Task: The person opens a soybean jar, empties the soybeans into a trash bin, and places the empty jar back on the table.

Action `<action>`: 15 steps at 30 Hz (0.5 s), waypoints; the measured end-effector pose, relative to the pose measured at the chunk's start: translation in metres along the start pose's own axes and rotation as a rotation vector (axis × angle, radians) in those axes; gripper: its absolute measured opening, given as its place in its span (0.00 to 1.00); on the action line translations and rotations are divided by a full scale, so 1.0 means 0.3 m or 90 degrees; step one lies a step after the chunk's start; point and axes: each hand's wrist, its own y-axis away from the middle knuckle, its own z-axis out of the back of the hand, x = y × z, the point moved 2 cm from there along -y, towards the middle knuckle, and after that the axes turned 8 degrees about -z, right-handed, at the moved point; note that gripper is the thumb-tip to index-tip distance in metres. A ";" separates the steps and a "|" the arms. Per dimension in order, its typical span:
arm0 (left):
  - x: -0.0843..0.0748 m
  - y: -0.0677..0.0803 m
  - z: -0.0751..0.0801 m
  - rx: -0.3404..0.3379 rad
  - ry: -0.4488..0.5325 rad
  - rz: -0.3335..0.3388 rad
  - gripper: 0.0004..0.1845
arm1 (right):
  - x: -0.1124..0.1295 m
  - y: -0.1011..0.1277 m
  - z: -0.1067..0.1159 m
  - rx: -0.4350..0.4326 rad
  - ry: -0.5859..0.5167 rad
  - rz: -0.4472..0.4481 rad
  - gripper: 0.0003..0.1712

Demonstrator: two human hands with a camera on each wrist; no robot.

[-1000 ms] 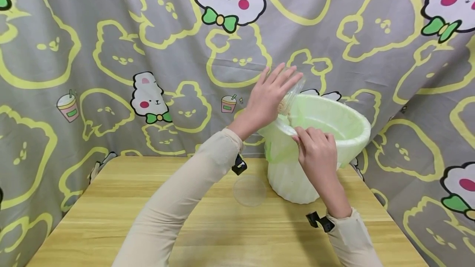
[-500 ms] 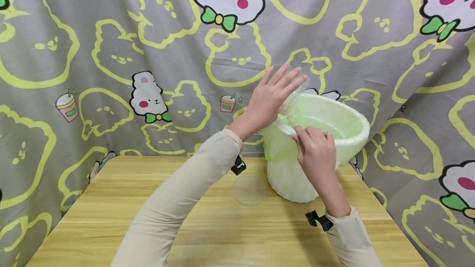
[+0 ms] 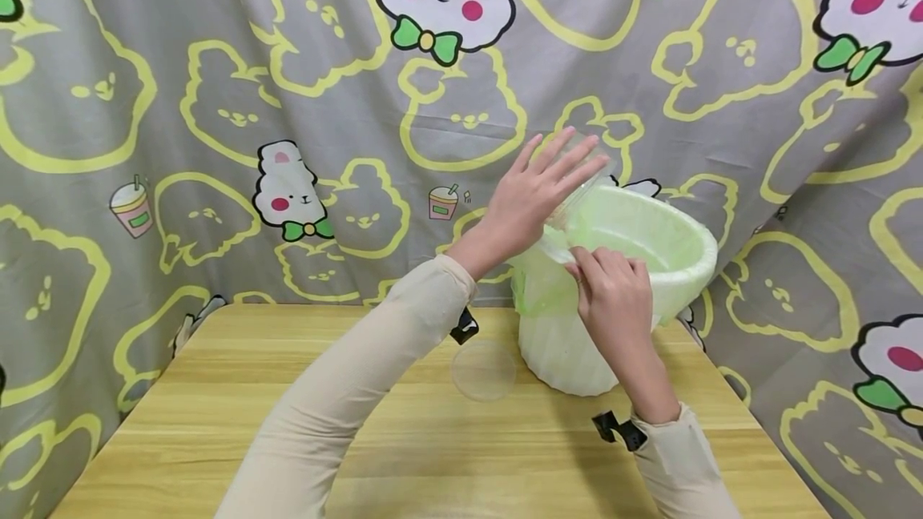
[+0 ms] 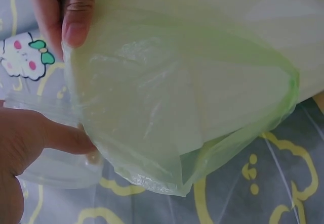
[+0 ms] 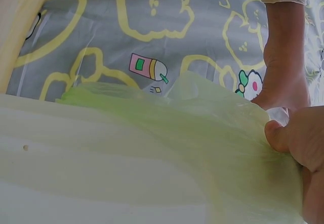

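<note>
In the head view my left hand (image 3: pixel 530 199) holds a clear plastic tub (image 4: pixel 58 171), tilted at the left rim of a pale ribbed bin (image 3: pixel 562 351). Its fingers spread over the outside of the tub, and the left wrist view shows the thumb at its edge. Some tan contents are visible through the plastic; the rest is hidden by the hand. A light green bin liner (image 4: pixel 136 118) is folded over the bin's rim. My right hand (image 3: pixel 616 303) pinches the liner at the near left of that rim, close below the tub.
The bin stands at the back right of a wooden table (image 3: pixel 288 391). A clear round lid (image 3: pixel 483 372) lies flat just left of its base. Behind and beside the table hangs a grey patterned curtain (image 3: pixel 346 126).
My left hand has shifted slightly to the right and tilted the tub further over the bin. The right hand stays on the liner in about the same place.
</note>
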 end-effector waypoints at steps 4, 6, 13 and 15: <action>-0.001 0.002 -0.002 -0.018 0.000 -0.012 0.46 | 0.003 -0.002 -0.001 -0.002 0.001 0.000 0.11; 0.001 0.002 0.000 -0.028 -0.001 -0.014 0.46 | 0.004 -0.004 -0.001 -0.001 0.002 -0.001 0.11; 0.001 0.003 0.017 -0.050 -0.010 -0.038 0.47 | 0.005 -0.003 -0.002 -0.003 0.001 0.002 0.11; 0.001 0.002 0.018 -0.045 -0.018 -0.047 0.46 | 0.005 -0.003 -0.002 -0.004 0.000 0.003 0.11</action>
